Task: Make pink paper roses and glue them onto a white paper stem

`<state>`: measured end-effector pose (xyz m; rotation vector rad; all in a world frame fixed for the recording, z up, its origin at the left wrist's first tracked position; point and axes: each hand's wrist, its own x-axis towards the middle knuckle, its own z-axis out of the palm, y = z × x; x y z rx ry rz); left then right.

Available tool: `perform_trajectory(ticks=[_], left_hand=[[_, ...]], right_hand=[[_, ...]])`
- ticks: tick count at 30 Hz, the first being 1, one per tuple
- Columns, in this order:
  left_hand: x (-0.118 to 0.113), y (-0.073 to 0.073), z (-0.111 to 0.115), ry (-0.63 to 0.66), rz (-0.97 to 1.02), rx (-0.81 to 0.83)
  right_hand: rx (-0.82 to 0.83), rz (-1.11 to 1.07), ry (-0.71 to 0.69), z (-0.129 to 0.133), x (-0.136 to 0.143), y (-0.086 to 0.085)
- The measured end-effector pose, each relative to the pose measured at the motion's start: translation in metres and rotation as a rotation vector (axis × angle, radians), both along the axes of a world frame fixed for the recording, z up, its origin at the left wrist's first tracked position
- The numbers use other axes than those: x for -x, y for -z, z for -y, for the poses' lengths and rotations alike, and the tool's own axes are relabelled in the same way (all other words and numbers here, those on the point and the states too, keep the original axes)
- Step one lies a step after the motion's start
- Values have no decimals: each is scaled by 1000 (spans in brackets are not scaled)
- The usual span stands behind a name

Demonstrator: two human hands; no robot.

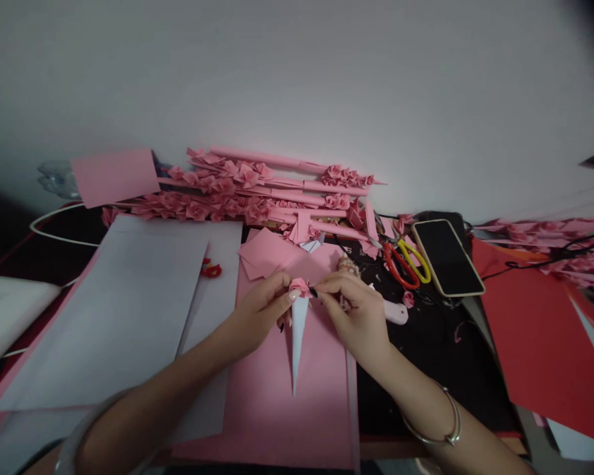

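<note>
A pink folded paper flower (301, 286) with a long white paper cone (297, 340) below it is held up near the middle. My left hand (264, 310) is closed on the flower from the left, thumb on its front. From the right, my right hand (357, 310) pinches at the flower's edge between thumb and forefinger. The cone's tip points down toward me, over a large pink paper sheet (287, 415). Part of my left fingers is hidden behind the flower and cone.
Pink paper flower stems (228, 175) lie along the wall. To the right are red-handled scissors (400, 267), yellow-handled scissors (416, 260), a phone (448, 257) and red paper (534, 336). White sheets (113, 316) cover the left, near a white box-like device (12, 310).
</note>
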<state>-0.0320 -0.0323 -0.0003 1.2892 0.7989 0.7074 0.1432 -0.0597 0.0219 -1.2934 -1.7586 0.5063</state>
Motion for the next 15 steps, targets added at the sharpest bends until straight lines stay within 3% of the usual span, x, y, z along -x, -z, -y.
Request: perform_trajectory(ticks=[9, 15], left_hand=[[-1, -12, 0, 27, 71, 319], [-3, -12, 0, -34, 64, 305]], right_hand=[[-62, 24, -7, 0, 2, 0], [-73, 40, -33, 2, 4, -1]])
